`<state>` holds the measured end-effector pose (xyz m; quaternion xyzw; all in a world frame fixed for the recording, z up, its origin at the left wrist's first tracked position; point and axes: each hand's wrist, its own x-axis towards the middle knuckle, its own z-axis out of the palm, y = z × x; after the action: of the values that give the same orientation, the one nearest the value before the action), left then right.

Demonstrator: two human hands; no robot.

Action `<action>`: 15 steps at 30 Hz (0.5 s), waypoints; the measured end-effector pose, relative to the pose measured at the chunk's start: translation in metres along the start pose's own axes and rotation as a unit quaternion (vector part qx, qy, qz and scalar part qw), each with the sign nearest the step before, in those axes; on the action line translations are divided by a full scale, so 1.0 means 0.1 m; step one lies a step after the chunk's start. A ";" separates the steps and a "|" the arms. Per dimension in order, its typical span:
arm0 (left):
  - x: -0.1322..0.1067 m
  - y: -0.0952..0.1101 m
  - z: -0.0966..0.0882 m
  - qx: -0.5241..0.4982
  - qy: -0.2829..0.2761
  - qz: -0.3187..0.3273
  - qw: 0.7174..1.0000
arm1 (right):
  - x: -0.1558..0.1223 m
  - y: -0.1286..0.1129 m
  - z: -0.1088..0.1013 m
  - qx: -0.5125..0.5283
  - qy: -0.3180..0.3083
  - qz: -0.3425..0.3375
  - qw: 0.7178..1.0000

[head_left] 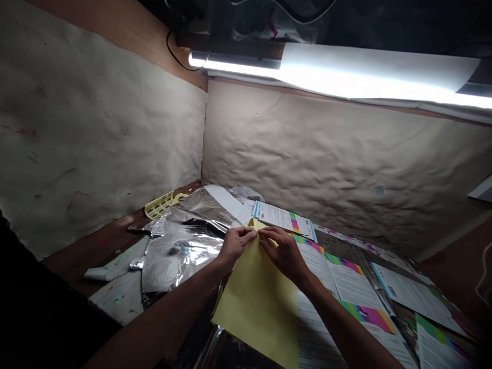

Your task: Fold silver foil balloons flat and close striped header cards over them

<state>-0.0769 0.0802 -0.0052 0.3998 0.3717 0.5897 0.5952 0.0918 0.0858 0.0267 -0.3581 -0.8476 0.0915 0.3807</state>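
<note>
A large plain yellow paper sheet [257, 302] hangs or lies slanted in front of me, its far end up at my fingertips. My left hand [235, 245] pinches the sheet's far edge between thumb and forefinger. Close beside it, my right hand [282, 252] is curled, its thumb and fingertips closed at the same edge. A small piece of the yellow far end sticks up just beyond the fingers. Whether a smaller piece is between the fingertips, I cannot make out. Crumpled silver foil film [184, 251] lies to the left of my left hand.
Printed cards [353, 282] with rainbow-coloured bands are spread at the right, and another printed card [284, 218] lies behind my hands. A yellow label sheet [159, 206] rests by the left wall. Paper-covered walls [338, 154] enclose the table; a lit tube lamp [238, 67] hangs above.
</note>
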 end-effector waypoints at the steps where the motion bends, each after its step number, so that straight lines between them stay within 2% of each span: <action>1: 0.00 0.00 0.00 0.002 -0.002 -0.001 1.000 | 0.00 -0.01 0.00 0.004 0.001 0.002 1.000; 6: -0.02 0.05 0.02 0.023 -0.014 -0.018 0.999 | -0.02 -0.03 -0.02 0.024 0.015 0.020 0.999; 9: -0.02 0.10 0.01 0.045 -0.029 -0.053 0.997 | -0.06 0.01 -0.02 0.033 0.013 0.030 0.999; 15: 0.04 0.13 -0.05 0.077 -0.048 -0.123 0.988 | -0.13 0.09 -0.02 0.029 -0.017 0.010 0.999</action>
<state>-0.0862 0.0846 0.0046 0.4238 0.4335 0.4618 0.6475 0.1037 0.0834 0.0166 -0.3536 -0.8475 0.1259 0.3754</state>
